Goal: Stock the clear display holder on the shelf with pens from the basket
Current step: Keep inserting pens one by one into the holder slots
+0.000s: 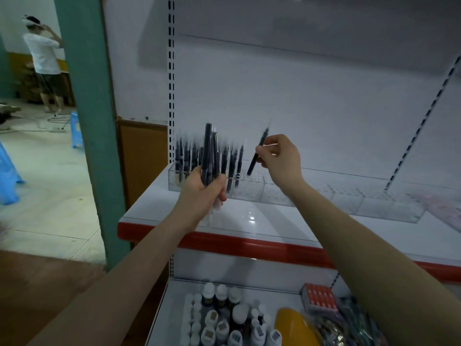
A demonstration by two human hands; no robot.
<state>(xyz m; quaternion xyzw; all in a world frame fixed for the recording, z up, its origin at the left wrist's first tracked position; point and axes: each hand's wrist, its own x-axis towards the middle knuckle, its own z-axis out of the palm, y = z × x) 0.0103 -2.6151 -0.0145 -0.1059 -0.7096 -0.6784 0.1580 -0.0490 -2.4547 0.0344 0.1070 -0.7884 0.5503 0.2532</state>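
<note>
1. My right hand (279,158) pinches one dark pen (257,156) between thumb and fingertips, a little above the middle of its barrel. The pen tilts, with its lower end aimed down at the clear holder (349,203).
2. My left hand (203,186) is wrapped around a bundle of pens (209,151), gripping their lower ends so they fan upward in front of the holder's left end.
3. I judge a pen to be light, stiff and smooth. One alone needs only a gentle pinch mid-barrel, which leaves the bottom end free to steer into a slot. The bundle is the slippery part, since smooth barrels can slide past each other, so a full, firm fist suits it.
4. Both forearms reach forward and up. The right wrist is bent so the fingers point left towards the holder's filled part.
5. The holder sits along the back of the white shelf (249,221). A crowd of standing pens (183,156) fills its left end, and the compartments to the right look empty, though motion blur hides the slot detail.
6. The basket is out of view.
7. Below, small bottles (219,318) stand on a lower shelf.
</note>
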